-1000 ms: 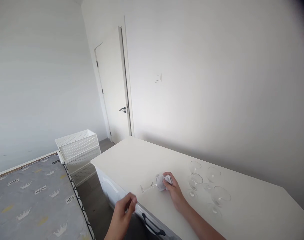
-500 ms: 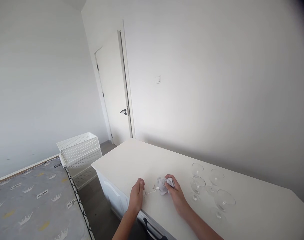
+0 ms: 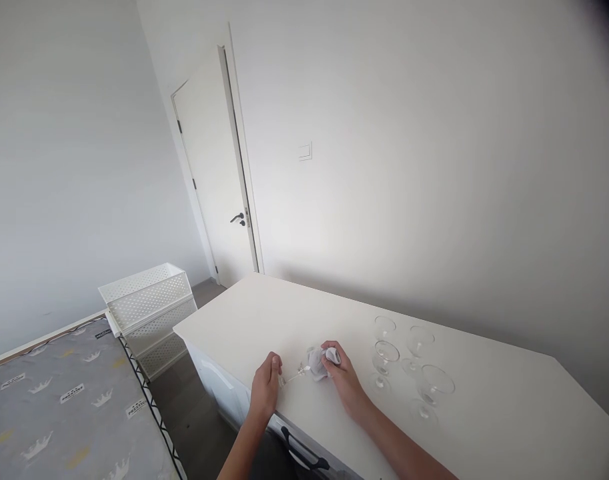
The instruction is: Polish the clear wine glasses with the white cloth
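In the head view, my left hand [image 3: 267,385] is closed at the foot end of a stemmed glass [image 3: 300,371], which lies tilted sideways above the white top. Its thin stem runs rightward to a crumpled grey cloth [image 3: 314,365]. My right hand [image 3: 343,375] grips that cloth at the bowl end. Whether the cloth is inside the bowl or wrapped round it, I cannot tell. Just right of my right hand stand several clear stemmed glasses [image 3: 387,352], upright and close together.
The white cabinet top [image 3: 264,310] runs along the wall, with a dark handle [image 3: 304,453] on its front. At left are a white perforated basket rack [image 3: 149,300] and a grey patterned mattress [image 3: 49,407]. A white door [image 3: 211,167] stands behind.
The whole view has shifted slightly, so things appear a little further left. Both hands keep their hold on the glass and the cloth, with hardly any movement between them.
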Motion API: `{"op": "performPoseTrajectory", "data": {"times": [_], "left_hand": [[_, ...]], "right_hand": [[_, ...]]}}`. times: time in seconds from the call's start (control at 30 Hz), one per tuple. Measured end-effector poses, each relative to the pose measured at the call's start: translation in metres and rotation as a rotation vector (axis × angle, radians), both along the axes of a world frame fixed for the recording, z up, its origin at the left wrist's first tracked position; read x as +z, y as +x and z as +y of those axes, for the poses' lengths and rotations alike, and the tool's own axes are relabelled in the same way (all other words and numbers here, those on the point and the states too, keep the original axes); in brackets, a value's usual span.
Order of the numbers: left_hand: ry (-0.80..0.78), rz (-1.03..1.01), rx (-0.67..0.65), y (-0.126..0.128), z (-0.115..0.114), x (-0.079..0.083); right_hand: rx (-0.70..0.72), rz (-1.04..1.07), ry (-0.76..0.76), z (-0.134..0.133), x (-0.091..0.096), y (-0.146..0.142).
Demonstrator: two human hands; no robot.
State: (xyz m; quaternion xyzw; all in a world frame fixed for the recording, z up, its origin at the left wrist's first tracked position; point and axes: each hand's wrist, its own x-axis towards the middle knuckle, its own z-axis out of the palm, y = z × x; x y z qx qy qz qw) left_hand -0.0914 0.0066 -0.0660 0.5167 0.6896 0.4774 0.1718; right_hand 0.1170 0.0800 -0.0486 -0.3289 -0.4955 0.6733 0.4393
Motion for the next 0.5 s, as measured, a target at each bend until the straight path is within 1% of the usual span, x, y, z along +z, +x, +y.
{"op": "performPoseTrajectory", "data": {"times": [0.07, 0.1, 0.17, 0.23, 0.3, 0.33, 0.4, 0.43, 0.5], "left_hand": [[-0.008, 0.002, 0.009, -0.001, -0.001, 0.003], [-0.010, 0.009, 0.002, -0.002, -0.002, 0.007], [-0.023, 0.083, -0.077, -0.001, -0.005, 0.020], [-0.073, 0.265, -0.229, 0.004, -0.007, 0.036], [-0.193, 0.473, -0.333, 0.012, -0.006, 0.052], [-0.279, 0.548, -0.348, 0.016, -0.004, 0.058], [-0.407, 0.689, -0.327, 0.023, 0.000, 0.065], [-0.438, 0.759, -0.322, 0.024, 0.003, 0.066], [-0.429, 0.897, -0.355, 0.023, 0.006, 0.068]], "right_hand": [[-0.001, -0.003, 0.000, 0.000, 0.000, 0.000], [-0.006, -0.006, 0.000, 0.000, 0.001, 0.000], [-0.021, -0.013, 0.019, -0.001, 0.001, 0.000], [-0.020, -0.013, 0.075, -0.002, 0.002, 0.000], [-0.022, 0.013, 0.126, -0.004, 0.004, 0.001], [-0.027, 0.032, 0.131, -0.005, 0.004, 0.002], [-0.022, 0.043, 0.120, -0.005, 0.006, 0.005], [0.007, 0.022, 0.131, -0.006, 0.006, 0.008], [0.119, -0.057, 0.197, -0.006, 0.007, 0.013]]}}
